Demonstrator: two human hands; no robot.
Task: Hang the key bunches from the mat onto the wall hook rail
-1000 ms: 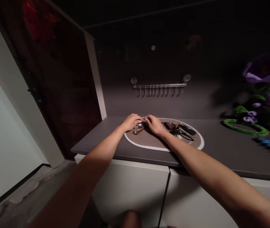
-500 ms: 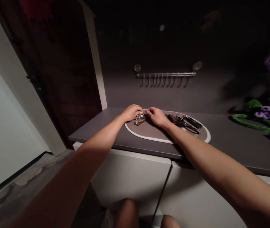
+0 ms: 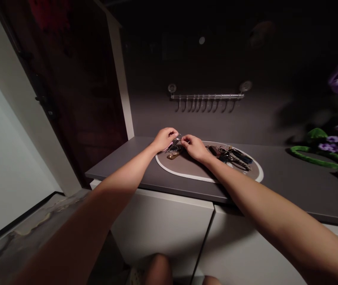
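Both hands meet at the left end of an oval mat [image 3: 192,174] on a dark countertop [image 3: 275,182]. My left hand [image 3: 164,138] is closed in a pinch on a bunch of keys [image 3: 174,147], lifted a little off the mat with a brown fob hanging below. My right hand [image 3: 195,147] is closed too, its fingertips pinching the ring of the same bunch. A second bunch of keys [image 3: 231,155] lies on the mat to the right of my right hand.
A rail of hooks [image 3: 207,97] hangs on the dark wall behind the mat. A green ring and purple flowers [image 3: 323,152] sit at the far right. White cabinet doors [image 3: 163,229] are below the counter, a dark door [image 3: 67,91] at left.
The key bunch has risen slightly off the mat between my two hands. The camera view has shifted a little; the arms stay in much the same place.
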